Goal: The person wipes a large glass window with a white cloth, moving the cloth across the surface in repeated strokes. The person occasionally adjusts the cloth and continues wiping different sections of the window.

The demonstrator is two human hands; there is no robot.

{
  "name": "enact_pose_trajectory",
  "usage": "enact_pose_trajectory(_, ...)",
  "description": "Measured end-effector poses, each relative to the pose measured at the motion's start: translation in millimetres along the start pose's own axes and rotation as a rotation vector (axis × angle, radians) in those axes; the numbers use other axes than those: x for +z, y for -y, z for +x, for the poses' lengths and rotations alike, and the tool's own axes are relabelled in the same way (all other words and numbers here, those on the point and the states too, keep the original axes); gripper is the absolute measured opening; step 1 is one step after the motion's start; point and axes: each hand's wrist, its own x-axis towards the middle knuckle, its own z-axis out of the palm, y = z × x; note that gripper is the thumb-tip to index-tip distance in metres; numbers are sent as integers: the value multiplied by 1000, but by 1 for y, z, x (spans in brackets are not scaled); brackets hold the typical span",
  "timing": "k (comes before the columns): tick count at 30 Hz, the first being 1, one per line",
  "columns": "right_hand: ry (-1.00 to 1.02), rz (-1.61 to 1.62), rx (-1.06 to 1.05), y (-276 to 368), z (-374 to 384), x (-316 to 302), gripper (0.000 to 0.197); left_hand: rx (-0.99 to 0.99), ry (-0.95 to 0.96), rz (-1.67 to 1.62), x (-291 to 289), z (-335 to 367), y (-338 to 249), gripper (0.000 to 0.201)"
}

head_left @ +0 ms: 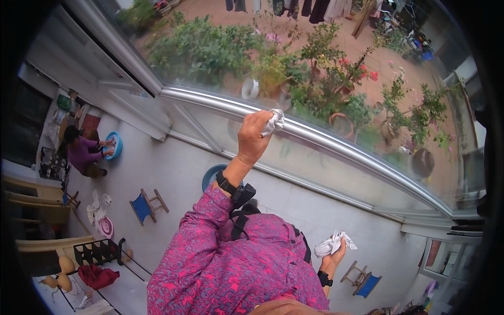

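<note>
My left hand (253,137) is closed round a crumpled white cloth (274,123) and presses it against the silver metal rail (315,135) of a window frame. That arm is stretched out in a pink patterned sleeve, with a black strap and a small dark device at the wrist. Lower and to the right, my right hand (334,258) grips a second bunched white cloth (329,245), held away from the frame beside my body. Above the rail is a glass pane (210,79), and another glass panel (310,173) lies below it.
Under my left forearm stands a blue-green basin (211,176). Folding stools with blue seats rest on the floor, one at left (140,207), another at right (367,285). Far left, a person in purple (81,152) reaches into a blue basin (116,145). Potted plants (336,79) stand beyond the glass.
</note>
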Motion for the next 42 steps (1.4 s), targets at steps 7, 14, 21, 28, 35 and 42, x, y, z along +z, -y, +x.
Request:
enact_pose_trajectory(7,-75,-1,-26,4,2,-16,44,-209,-454,70,-98,89,85,38)
enact_pose_trajectory(14,-162,30,-30,-15,5,-54,39,-209,-764,194,-63,141,88,42)
enact_pose_trajectory(21,-96,22,3,-15,17,-1,31,265,-257,37,13,66,-27,55)
enact_pose_trajectory(28,-48,45,-41,-8,17,17,41,185,-421,137,-91,137,49,41)
enact_pose_trajectory(35,-155,43,-40,-22,13,-32,43,-110,-758,142,-96,200,42,42)
enact_pose_trajectory(42,-54,41,-46,-15,19,-27,44,523,-138,32,-17,114,-40,63)
